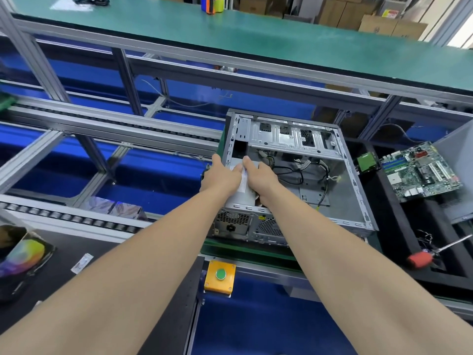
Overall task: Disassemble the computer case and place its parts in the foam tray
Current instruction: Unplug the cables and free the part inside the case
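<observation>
The open grey computer case [355, 190] lies on its side on a green pallet, with loose black cables [304, 170] inside. At its near-left corner sits the silver power supply [242, 198]. My left hand [221, 176] holds the supply's left side, fingers hidden over the case wall. My right hand [259, 179] grips its right side from within the case, thumb lying on top. The black foam tray [399, 237] stands to the right and holds a green motherboard [419, 171], a small green card [367, 162] and a red-handled screwdriver [422, 258].
A yellow box with a green push button [220, 274] sits on the bench edge below the case. Roller conveyor rails [76, 219] run to the left. A colourful box [23, 254] lies at the near left. A grey panel [458, 175] leans at the far right.
</observation>
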